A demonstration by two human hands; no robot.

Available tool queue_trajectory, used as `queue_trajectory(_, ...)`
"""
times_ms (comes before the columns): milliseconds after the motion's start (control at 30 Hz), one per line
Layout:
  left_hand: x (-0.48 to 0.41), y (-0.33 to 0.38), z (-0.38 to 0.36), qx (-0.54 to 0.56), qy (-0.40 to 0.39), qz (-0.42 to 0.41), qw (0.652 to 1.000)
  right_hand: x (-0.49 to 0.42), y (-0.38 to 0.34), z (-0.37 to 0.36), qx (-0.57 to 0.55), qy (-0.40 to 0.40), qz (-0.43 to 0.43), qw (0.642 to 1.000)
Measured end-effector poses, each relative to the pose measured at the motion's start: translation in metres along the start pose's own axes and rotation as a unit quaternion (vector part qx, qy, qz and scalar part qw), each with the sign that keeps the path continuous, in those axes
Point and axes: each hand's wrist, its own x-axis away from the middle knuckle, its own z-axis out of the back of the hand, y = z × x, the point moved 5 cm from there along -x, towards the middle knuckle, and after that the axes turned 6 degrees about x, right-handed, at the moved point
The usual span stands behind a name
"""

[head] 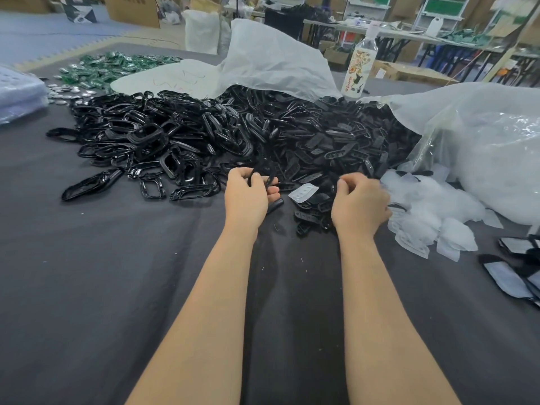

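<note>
- Black frame piece [264, 179], one: thin and dark, at centre frame, lifted just above the near edge of the black heaps. It is pinched in the left hand [248, 191], whose fingers [273, 190] curl round it.
- Right hand [361, 201], one: right of centre, over scattered black plates. Its fingers [344, 184] are curled inward; whether they hold anything cannot be told.
- White plate [304, 192], one: translucent with three holes, lying between the two hands on the black plates.
- Black plates [336, 141]: a heap of flat holed pieces at centre right, too many to count.
- Glossy black frames [146, 141]: a heap at centre left, touching the plates, too many to count.
- Translucent white plates [432, 211]: a loose heap just right of the right hand, uncounted.
- Clear bag [482, 127], one: at the right edge, filled with more white pieces.
- White sack [271, 59], one: at upper centre, mouth open, black pieces spilling from under it.
- Bottle [361, 62], one: upright at upper right, behind the black plates.
- Green pieces [108, 68]: a pile at upper left, with silver discs [67, 92] beside it.
- Bench [87, 287]: covered in dark cloth, carrying everything listed.
</note>
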Motion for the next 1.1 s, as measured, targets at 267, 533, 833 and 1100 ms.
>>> queue_trajectory(267, 0.003, 0.003, -0.004, 0.012, -0.041, 0.001, 0.999, 0.017, -0.039, -0.009, -0.426, -0.119, 0.032, 0.896)
queue_trajectory(533, 0.007, 0.004, -0.014, 0.010, -0.091, -0.002, 0.996, 0.026, -0.050, -0.009, -0.345, -0.066, 0.111, 0.930)
queue_trajectory(833, 0.010, 0.006, -0.014, -0.034, -0.111, -0.040, 0.992, 0.027, -0.049, -0.007, -0.312, -0.039, 0.135, 0.940)
queue_trajectory(1100, 0.011, 0.010, -0.013, -0.040, -0.113, -0.056, 0.991, 0.022, -0.043, -0.017, -0.364, -0.103, 0.061, 0.924)
